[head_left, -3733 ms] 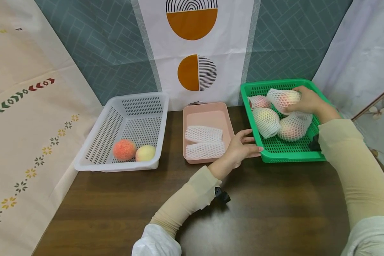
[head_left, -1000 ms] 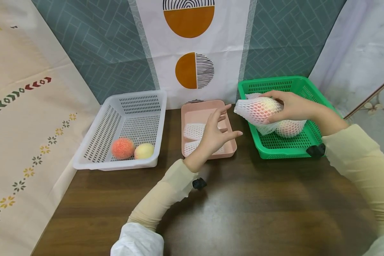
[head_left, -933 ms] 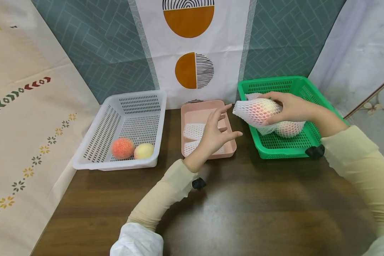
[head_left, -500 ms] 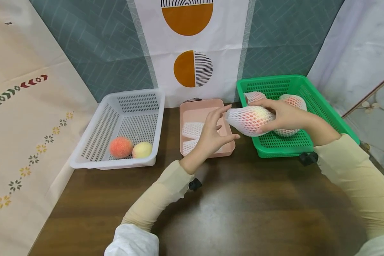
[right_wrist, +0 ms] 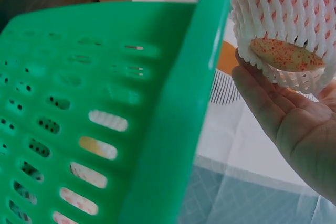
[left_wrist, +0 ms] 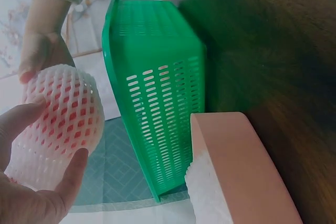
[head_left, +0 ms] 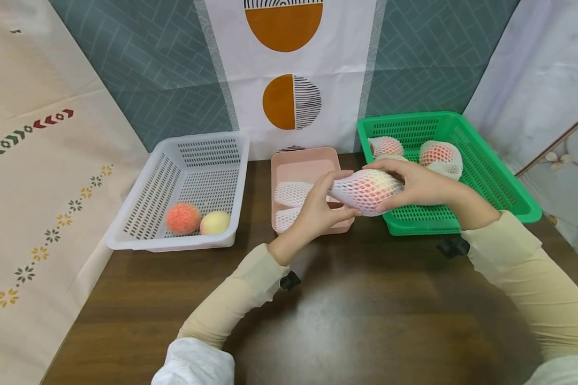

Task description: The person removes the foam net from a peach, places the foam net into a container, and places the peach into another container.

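One round fruit [head_left: 374, 186] in diamond-mesh white foam net [head_left: 347, 190], right of frame centre; left hand [head_left: 317, 209] grips its tapered end, right hand [head_left: 424, 184] its fuller end, fingers curled. Slotted green plastic basket [head_left: 424, 228] at right, smooth pink tray [head_left: 305, 167] mid-frame.

Foam netting [head_left: 366, 192], glossy wood tabletop [head_left: 347, 321]

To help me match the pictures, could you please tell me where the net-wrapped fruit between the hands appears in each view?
Head: net-wrapped fruit, right of centre, between the left hand and the right hand.
Left wrist: left side.
Right wrist: top right corner, partly cut off.
Shared landmark: the green basket, right of the fruit in head and left wrist, left of it in right wrist.
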`<state>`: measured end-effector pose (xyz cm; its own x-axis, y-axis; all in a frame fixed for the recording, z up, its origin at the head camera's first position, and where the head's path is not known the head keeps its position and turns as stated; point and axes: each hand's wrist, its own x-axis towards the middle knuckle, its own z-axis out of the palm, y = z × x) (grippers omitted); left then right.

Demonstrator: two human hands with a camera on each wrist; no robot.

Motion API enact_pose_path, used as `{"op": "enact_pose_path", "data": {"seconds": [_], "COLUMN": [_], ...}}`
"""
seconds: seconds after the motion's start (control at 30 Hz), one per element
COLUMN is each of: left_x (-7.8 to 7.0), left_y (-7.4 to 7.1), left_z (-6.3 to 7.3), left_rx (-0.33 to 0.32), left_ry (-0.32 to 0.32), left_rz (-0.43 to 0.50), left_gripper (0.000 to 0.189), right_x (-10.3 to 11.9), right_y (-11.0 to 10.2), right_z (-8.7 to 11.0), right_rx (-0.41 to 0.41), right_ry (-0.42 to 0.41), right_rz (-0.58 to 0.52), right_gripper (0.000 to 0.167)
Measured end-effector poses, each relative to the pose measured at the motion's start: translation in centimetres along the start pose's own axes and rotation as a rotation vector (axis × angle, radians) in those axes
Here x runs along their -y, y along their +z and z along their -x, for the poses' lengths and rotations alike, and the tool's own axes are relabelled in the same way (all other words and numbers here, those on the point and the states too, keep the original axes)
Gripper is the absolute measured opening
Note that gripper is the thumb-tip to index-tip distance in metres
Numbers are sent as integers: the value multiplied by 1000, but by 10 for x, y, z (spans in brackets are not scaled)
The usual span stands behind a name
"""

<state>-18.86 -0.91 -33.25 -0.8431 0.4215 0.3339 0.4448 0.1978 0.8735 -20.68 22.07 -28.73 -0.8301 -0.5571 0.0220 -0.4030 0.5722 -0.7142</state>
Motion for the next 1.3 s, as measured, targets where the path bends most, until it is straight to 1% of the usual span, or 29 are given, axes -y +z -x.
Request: {"op": "enact_pose_path", "data": {"seconds": [0.17,0.27,0.33,0.43,0.6,0.7,0.83,0.93,1.1,1.2,1.3], "left_x": [0,1,3,5,8,10,14,16,19,22,25], "left_y": [-3,-5,-6,-8,-10,-12,-13,-13,-13,-12,-11], "left_z": [6,11,15,22,36,46,59,68,82,90,97], "left_rx": [-1,5,12,14,16,33,64,80,99,115,129], "left_ry": [-1,-9,-20,-30,-30,-40,-63,-85,-114,-112,-108], "left_rz": [5,38,63,69,77,101,94,76,85,90,51], "left_gripper": [67,67,66,66,65,66,66,67,66,66,66], "right_x": [2,4,5,6,7,6,4,3,1,0,-1], "right_y": [6,10,14,20,32,39,50,60,77,86,94], "right_z": [1,3,4,6,8,11,16,21,28,32,36], "right_rx": [23,33,40,52,90,115,144,158,156,147,144], "right_ry": [9,38,43,23,-38,-79,-109,-106,-100,-100,-89], "right_rz": [-32,-43,-51,-57,-82,-98,-121,-140,-149,-146,-137], "right_gripper": [66,68,69,68,69,70,72,71,69,67,68]}}
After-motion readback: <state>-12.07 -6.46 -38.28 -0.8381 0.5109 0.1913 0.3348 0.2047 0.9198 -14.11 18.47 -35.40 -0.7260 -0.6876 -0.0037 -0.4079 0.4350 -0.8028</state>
